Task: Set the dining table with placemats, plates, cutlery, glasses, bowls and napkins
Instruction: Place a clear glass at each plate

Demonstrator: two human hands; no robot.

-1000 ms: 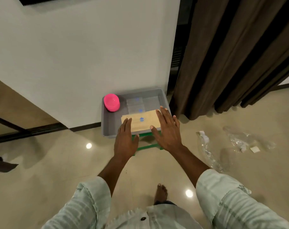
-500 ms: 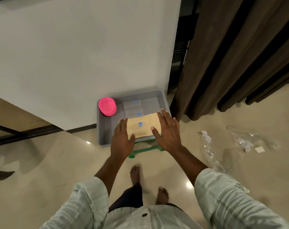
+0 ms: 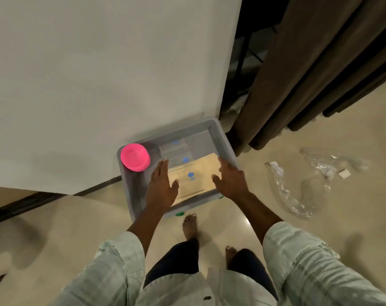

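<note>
Both hands lowered into grey tub (image 3: 225,142), nearer its contents than half a second ago. Left hand (image 3: 160,186) flat, fingers straight and together, thumb spread, over left edge of tan placemats (image 3: 206,173); actual contact impossible to judge. Right hand (image 3: 230,181) with fingers lightly bent at right edge of same stack, against tub's right wall, fingertips hidden, so grip not confirmed. Nothing lifted.

Placemats lying flat in near-right part of tub, blue sticker showing on clear wrapping, more of the surface exposed between the hands than before. Behind them, clear packets (image 3: 176,152) with blue stickers, stacked toward far wall. Pink bowls (image 3: 135,157) nested in far-left corner of tub, touching nothing else visible.

Tub standing against white wall (image 3: 99,74), on a green support barely seen under near edge, now mostly hidden where earlier it showed plainly. Brown curtain (image 3: 309,74) hanging just right of tub. Crumpled clear plastic wrap (image 3: 298,184) and a small white scrap (image 3: 344,173) on glossy beige floor (image 3: 55,217), well apart from tub. Bare feet just short of tub, closer than before; pale sleeves at bottom of view.
</note>
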